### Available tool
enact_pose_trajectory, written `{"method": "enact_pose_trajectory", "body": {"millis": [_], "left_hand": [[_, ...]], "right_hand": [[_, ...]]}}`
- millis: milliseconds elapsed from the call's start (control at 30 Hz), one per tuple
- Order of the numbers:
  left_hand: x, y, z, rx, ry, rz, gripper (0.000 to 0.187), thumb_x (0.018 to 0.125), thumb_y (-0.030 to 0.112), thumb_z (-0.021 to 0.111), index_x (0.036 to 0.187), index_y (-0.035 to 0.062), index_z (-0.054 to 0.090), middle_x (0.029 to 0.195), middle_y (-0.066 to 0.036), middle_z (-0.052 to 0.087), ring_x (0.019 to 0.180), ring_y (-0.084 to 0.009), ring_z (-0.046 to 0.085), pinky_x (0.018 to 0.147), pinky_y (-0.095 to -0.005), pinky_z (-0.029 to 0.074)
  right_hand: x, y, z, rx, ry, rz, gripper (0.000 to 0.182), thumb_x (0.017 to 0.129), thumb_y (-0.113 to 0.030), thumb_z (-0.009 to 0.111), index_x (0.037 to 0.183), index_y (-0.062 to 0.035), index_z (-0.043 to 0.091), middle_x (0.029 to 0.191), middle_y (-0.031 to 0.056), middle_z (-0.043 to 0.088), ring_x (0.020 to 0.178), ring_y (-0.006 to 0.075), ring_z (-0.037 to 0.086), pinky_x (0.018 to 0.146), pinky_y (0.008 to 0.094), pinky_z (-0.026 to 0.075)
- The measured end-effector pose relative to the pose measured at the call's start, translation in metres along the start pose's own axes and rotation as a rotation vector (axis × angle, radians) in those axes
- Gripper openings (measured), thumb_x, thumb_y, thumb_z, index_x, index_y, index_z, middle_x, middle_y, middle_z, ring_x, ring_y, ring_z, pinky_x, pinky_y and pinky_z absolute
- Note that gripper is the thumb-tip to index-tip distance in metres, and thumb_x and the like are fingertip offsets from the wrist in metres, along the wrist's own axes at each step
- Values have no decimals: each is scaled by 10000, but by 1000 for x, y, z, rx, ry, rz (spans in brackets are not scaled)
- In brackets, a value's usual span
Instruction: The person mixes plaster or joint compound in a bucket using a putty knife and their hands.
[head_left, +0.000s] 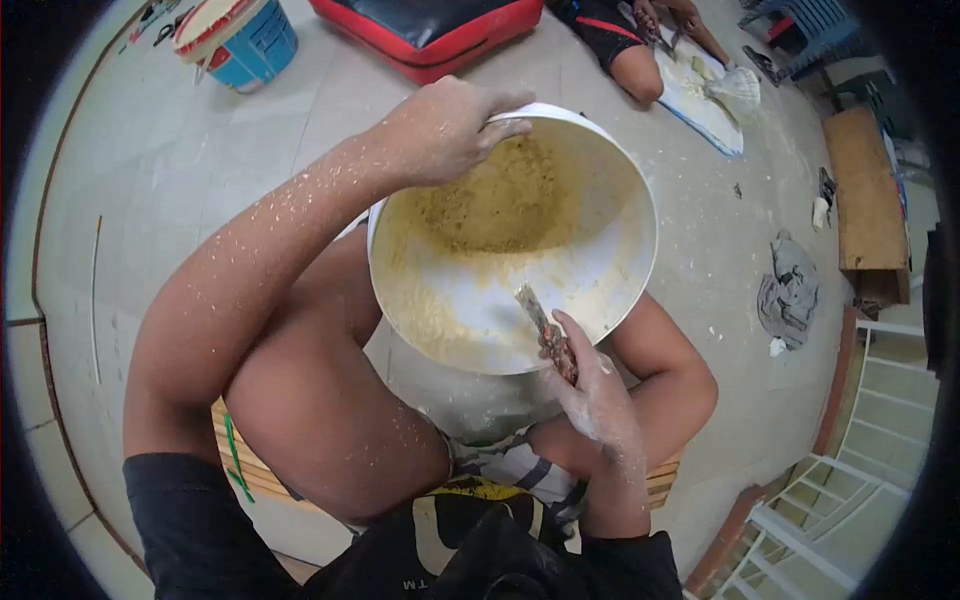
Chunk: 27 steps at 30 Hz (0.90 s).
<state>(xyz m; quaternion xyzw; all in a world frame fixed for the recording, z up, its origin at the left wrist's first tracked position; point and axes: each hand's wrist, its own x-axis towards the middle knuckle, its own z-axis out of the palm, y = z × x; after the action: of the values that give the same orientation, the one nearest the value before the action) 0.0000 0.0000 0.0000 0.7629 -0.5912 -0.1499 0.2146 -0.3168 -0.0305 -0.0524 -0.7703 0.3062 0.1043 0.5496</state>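
Note:
A round white bucket [620,230] is tilted between my knees, its open mouth facing me. Yellowish-brown powder [500,200] lies inside at its far part, and pale smears coat the inner wall. My left hand [465,130] grips the bucket's far rim, fingers bent over the edge. In my right hand [590,390], at the near rim, is a narrow scraper [541,318] with a crusted handle, its blade pointing into the bucket. White dust and flecks cover both hands and my left forearm.
A blue bucket [255,45] stands at the upper left, near a red and black cushion [430,35]. Another person [635,70] sits at the upper right by a white board [700,105]. At right are a grey cloth [790,290], a wooden box [868,190] and white railings [820,510].

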Motion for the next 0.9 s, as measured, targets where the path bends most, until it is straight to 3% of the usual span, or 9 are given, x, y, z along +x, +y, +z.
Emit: {"method": "enact_pose_trajectory", "body": {"millis": [67,200,267,400,500,733,900], "left_hand": [[-2,12,1,-2,64,77,430,961,325,537,1299,60,563,1078,-258,637,966,-380,641,855,-429,490],[3,10,11,49,54,76,426,955,318,540,1287,53,570,1062,-260,637,950,-391,638,838,-441,493],[6,16,10,107,38,54,421,951,309,544,1280,47,571,1037,-261,638,917,-402,636,827,-459,493],[2,9,24,53,86,67,418,953,306,541,1284,53,570,1032,-248,645,937,-399,628,847,-472,486],[-4,16,28,38,133,101,415,955,311,539,1282,57,571,1041,-241,632,984,-395,609,882,-473,473],[-3,18,33,-50,147,75,424,941,354,561,1231,45,580,1062,-262,606,1028,-400,590,915,-470,460],[0,17,37,-58,155,67,430,936,368,569,1214,41,584,1058,-260,609,1024,-406,591,917,-470,462]], "right_hand": [[-6,-8,-1,-149,67,17,672,890,-143,617,1475,-114,286,1242,288,550,1149,425,547,960,459,440],[18,-6,7,-294,209,-80,601,862,-118,621,1409,-76,375,1120,288,584,1050,438,575,904,466,461],[27,-4,0,-419,288,-220,486,834,-111,632,1299,-57,504,1033,244,616,964,420,598,857,473,477],[25,-23,-18,-621,363,-216,324,820,-118,633,1142,-88,649,961,160,664,853,372,627,768,467,508],[29,-48,-41,-724,161,-84,344,768,-52,665,1110,-91,678,921,192,660,836,378,628,745,420,506],[36,-36,-35,-801,4,-62,287,736,-70,676,1015,-104,731,887,152,686,780,344,650,708,406,522],[37,-20,-14,-903,-41,-144,246,746,-108,663,981,-90,736,866,168,684,764,353,651,714,410,528]]}}
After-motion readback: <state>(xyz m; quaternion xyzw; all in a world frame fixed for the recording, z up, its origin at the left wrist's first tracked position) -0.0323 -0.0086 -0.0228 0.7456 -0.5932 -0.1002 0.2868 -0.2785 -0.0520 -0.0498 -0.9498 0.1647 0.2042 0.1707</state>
